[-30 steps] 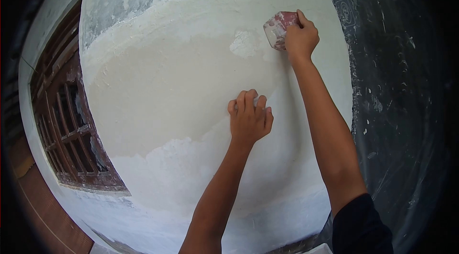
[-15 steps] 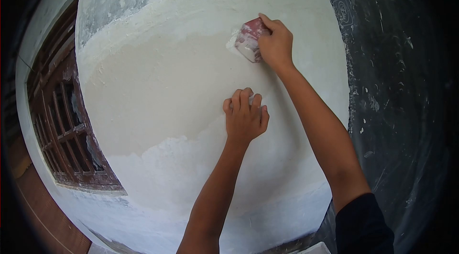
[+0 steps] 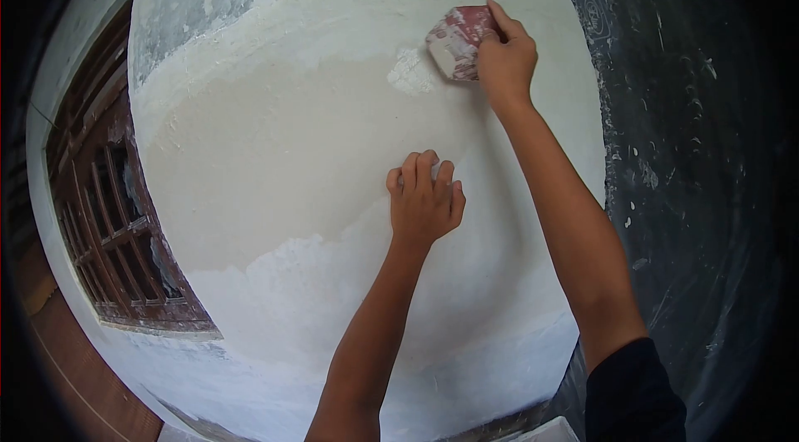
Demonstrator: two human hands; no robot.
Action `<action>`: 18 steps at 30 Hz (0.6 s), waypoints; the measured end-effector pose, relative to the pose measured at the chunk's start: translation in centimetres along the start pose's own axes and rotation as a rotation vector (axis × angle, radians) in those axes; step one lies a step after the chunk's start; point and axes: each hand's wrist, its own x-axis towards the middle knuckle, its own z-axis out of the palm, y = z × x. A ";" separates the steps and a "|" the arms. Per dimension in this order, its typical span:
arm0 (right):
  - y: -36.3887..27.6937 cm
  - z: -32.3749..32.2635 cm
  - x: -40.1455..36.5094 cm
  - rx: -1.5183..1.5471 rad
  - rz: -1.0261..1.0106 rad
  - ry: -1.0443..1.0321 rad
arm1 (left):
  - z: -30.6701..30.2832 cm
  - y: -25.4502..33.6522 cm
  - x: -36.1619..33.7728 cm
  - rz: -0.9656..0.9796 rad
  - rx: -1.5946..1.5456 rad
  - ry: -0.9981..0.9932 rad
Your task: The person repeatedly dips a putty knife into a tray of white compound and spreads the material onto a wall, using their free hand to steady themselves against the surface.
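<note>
Red plastic, smeared over with white filler: that is the putty scraper [image 3: 456, 42], held high on the wall [image 3: 275, 159], right of its middle. Its long axis runs on a slant, the gripped end up and to the right, the broad working edge pointing down and to the left at a rough white patch of fresh putty [image 3: 410, 72] just beside it. The blade lies close against the plaster. No brand or lettering can be read on it under the smears.

Closed around its upper end is the right hand [image 3: 505, 59], fingers over the top, the arm coming up from a black sleeve [image 3: 632, 392].

Lower and a little left, the left hand [image 3: 424, 202] rests on the wall with its fingers curled; I cannot tell whether it holds anything.

Cream-coloured coating covers the middle of the wall, whiter below. Off to the left stands a brown wooden window frame [image 3: 116, 209]. To the right, a dark spattered surface [image 3: 699, 151] carries a faint mark, too blurred to read.
</note>
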 end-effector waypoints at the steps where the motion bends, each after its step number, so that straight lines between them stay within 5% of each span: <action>1: -0.1 0.7 -0.7 -0.021 -0.068 -0.107 | 0.0 -0.1 -0.1 0.004 0.011 -0.002; 5: 0.2 1.6 -0.8 -0.213 -0.073 -0.248 | 0.0 -0.1 -0.2 0.029 0.013 -0.016; 8: 0.8 -0.2 0.0 -0.200 0.063 0.015 | 0.1 -0.1 -0.3 0.079 0.008 -0.007; 12: 1.1 -3.1 -1.5 -0.166 0.054 -0.093 | 0.0 -0.1 -0.5 0.088 -0.021 -0.013; 14: 0.0 -5.5 -2.7 -0.104 0.243 -0.186 | 0.1 0.4 -0.8 0.139 -0.001 -0.021; 18: 0.2 -9.7 -4.2 -0.159 0.302 -0.191 | -0.1 0.3 -1.2 0.256 -0.033 -0.056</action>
